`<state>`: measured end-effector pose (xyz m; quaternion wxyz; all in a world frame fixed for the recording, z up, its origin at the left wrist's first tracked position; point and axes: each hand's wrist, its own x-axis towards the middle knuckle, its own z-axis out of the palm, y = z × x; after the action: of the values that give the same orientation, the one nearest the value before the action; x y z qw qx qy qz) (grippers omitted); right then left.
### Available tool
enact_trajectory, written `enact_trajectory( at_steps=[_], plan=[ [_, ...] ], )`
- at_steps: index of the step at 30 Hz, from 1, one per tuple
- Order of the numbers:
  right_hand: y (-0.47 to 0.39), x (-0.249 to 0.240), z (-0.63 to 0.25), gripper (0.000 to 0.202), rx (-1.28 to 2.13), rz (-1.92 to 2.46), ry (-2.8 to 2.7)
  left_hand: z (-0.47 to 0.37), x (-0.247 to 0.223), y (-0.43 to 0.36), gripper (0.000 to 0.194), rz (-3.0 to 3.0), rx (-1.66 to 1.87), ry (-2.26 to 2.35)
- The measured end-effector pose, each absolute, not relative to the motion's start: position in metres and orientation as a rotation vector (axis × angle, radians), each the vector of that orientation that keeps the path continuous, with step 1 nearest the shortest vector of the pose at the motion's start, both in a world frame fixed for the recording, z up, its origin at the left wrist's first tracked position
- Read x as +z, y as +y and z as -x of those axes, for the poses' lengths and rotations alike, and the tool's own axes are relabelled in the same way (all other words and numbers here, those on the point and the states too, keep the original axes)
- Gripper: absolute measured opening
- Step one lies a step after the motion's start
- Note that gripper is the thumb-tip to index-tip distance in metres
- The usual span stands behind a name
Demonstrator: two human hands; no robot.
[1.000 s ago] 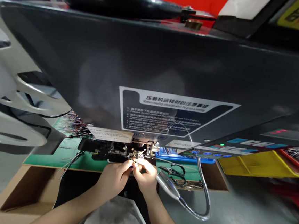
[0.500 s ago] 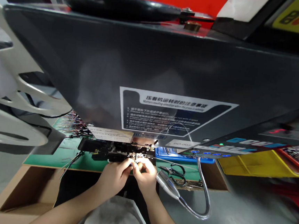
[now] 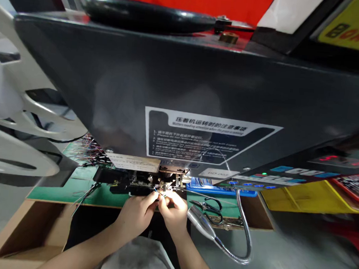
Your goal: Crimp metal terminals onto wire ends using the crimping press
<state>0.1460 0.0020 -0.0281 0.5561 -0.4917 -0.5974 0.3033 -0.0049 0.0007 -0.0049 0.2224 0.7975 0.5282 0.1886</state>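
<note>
My left hand and my right hand meet at the front of the press, thumbs and fingertips pinched together under a bright light. Thin wires show at the fingertips, one of them bluish; their ends are too small to make out. Just beyond the fingers is the metal tooling of the crimping press, whose dark housing fills most of the head view. The fingers are close to the tooling; I cannot tell whether a wire touches it.
A gooseneck lamp curves beside my right hand. Black-handled scissors lie on the green mat. Behind them is a blue tray with wires. Bundled wires lie back left, an open cardboard box below, a yellow bin right.
Both hands stay pinched in nearly the same place. The press tooling between them and the housing looks slightly different, with more metal showing. The view has shifted a little.
</note>
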Motion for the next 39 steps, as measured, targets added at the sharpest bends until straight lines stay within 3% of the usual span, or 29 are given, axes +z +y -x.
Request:
enact_trajectory(
  at_steps=[23, 39],
  plan=[
    [0.002, -0.033, -0.148, 0.005, 0.812, 1.219, -1.393, 0.004, -0.001, 0.002, 0.017, -2.182, 0.509, 1.431],
    [0.003, -0.029, -0.15, 0.013, 0.746, 1.173, -1.431, 0.002, 0.003, 0.0, 0.02, -2.19, 0.488, 1.431]
  ],
)
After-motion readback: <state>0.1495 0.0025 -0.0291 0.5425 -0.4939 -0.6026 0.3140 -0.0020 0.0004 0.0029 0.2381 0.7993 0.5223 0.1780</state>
